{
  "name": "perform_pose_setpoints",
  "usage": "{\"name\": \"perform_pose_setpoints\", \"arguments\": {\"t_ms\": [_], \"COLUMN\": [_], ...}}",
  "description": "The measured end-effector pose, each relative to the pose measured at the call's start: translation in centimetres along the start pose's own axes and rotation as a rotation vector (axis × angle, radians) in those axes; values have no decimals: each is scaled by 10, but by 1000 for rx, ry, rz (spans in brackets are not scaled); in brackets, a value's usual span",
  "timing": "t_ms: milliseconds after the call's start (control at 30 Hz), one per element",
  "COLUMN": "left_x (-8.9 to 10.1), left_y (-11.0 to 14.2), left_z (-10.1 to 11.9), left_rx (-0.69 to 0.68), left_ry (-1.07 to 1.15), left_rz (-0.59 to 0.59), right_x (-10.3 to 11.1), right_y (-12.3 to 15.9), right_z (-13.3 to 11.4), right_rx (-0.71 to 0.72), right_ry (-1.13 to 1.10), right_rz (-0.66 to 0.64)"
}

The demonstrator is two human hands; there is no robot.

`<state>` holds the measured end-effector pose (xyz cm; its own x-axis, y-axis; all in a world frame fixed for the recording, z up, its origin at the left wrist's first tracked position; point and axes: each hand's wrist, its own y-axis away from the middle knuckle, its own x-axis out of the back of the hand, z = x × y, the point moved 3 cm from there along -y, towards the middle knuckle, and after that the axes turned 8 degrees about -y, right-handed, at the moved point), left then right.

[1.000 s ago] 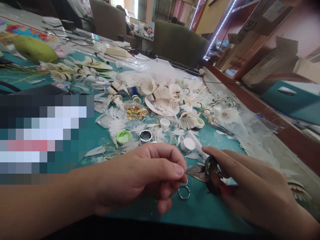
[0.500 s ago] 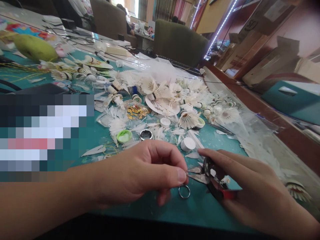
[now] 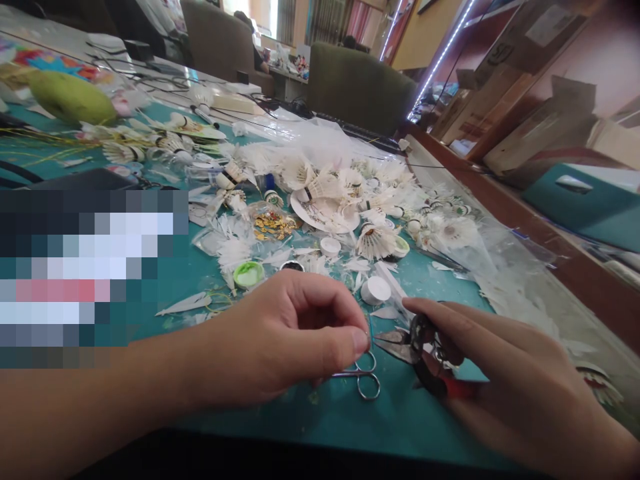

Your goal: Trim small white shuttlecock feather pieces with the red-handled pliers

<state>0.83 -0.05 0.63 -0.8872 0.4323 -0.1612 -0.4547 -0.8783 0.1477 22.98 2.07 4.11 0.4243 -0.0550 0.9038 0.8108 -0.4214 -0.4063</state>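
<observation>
Steel shears point(image 3: 397, 343) with a dark body and red grip sit clenched in the right hand point(image 3: 510, 380), blades pointing left, low over the teal worktop point(image 3: 320, 417) near its front edge. Right fingers point(image 3: 450, 327) wrap over the top of the shears; the grip is closed around the tool. Left hand point(image 3: 285, 340) is just left of the blade tips, not touching them as far as I can see. Left fingers point(image 3: 320, 300) curl inward, with the thumb point(image 3: 347, 341) pressed against them in a closed pinch. A thin strand point(image 3: 371, 330) shows at the thumb tip, too fine to identify. Small steel scissors point(image 3: 369, 377) lie on the worktop directly below that hand, finger rings out to the lower right, shanks running left under the palm. Cannot tell whether the left hand is touching them. Behind the hands: white cylindrical cap point(image 3: 375, 290), green-rimmed lid point(image 3: 249, 274), loose white feathers point(image 3: 233, 253), and a pile of feather shuttlecocks point(image 3: 375, 241) around a white plate point(image 3: 305, 210). Clear bag of gold pieces point(image 3: 270, 225) sits left of the plate. Clear plastic sheet point(image 3: 510, 267) covers the right side of the worktop along its wooden edge point(image 3: 595, 283). Green fruit point(image 3: 70, 97) sits at the far left corner.
</observation>
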Motion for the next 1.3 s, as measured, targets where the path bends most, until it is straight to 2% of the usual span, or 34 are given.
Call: {"name": "perform_pose_setpoints", "arguments": {"t_ms": [267, 433, 600, 867, 1000, 1300], "left_x": [-4, 0, -1, -8, -9, -8], "left_y": [6, 3, 1, -2, 0, 2], "left_z": [5, 4, 0, -6, -9, -12], "left_rx": [-3, -14, 38, 150, 210, 232], "left_ry": [-69, -90, 25, 298, 333, 393], "left_rz": [77, 31, -52, -111, -127, -163], "right_x": [-1, 0, 0, 0, 0, -1], "right_y": [0, 1, -1, -2, -1, 0], "right_z": [0, 0, -1, -1, -2, -2], "right_rx": [-5, 0, 37, 53, 61, 49], "right_ry": [-10, 16, 72, 123, 136, 146], "right_rz": [-15, -1, 7, 16, 15, 23]}}
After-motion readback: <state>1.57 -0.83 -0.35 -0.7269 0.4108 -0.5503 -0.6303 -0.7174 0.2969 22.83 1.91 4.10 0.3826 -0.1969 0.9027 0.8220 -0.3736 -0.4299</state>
